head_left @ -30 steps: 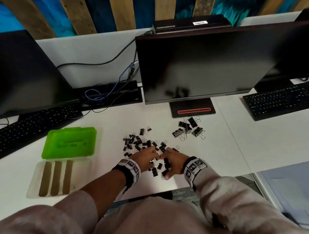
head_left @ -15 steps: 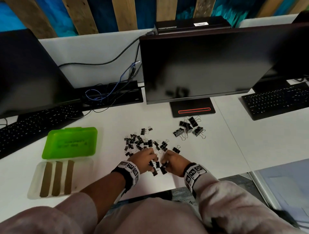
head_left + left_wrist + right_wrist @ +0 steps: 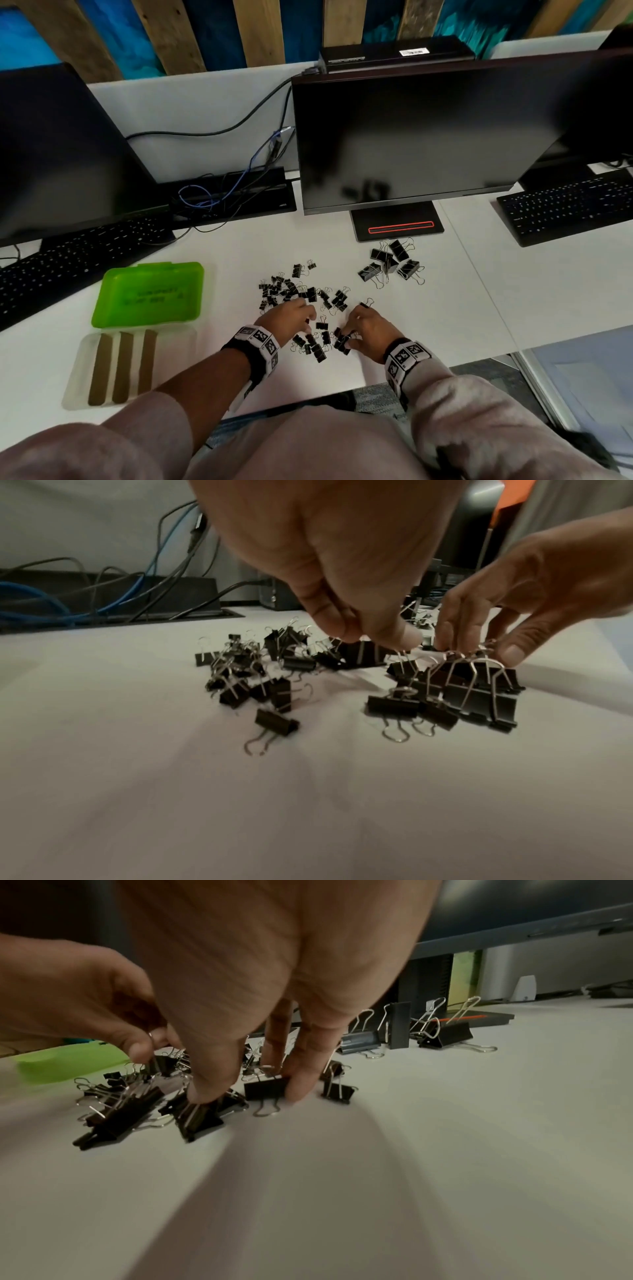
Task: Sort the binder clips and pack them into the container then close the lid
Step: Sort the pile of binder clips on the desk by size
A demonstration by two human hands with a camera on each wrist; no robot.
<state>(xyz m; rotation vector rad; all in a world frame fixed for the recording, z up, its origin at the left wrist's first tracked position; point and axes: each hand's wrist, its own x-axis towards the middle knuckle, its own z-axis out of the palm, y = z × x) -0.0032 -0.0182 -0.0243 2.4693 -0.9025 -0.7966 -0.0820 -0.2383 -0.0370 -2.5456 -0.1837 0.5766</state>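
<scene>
Black binder clips lie on the white desk in three groups: small clips [image 3: 294,291] in the middle, large clips [image 3: 390,263] near the monitor foot, and medium clips [image 3: 317,344] between my hands. My left hand [image 3: 308,327] pinches the wire handle of one binder clip [image 3: 363,654] with thumb and fingertips. My right hand [image 3: 346,337] curls over the medium clips, its thumb [image 3: 209,1093] on one clip and its fingers [image 3: 301,1085] against another clip [image 3: 265,1089]. The clear container base [image 3: 78,370] and its green lid [image 3: 149,294] lie at the left.
A monitor [image 3: 428,130] on its stand [image 3: 397,226] rises behind the clips. Keyboards [image 3: 78,257] [image 3: 575,209] lie at the left and right. Cables [image 3: 219,195] run along the back. The desk's front edge [image 3: 308,397] is just below my wrists.
Both hands have drawn back a little toward the front edge and moved slightly apart. A small group of medium clips now lies between them.
</scene>
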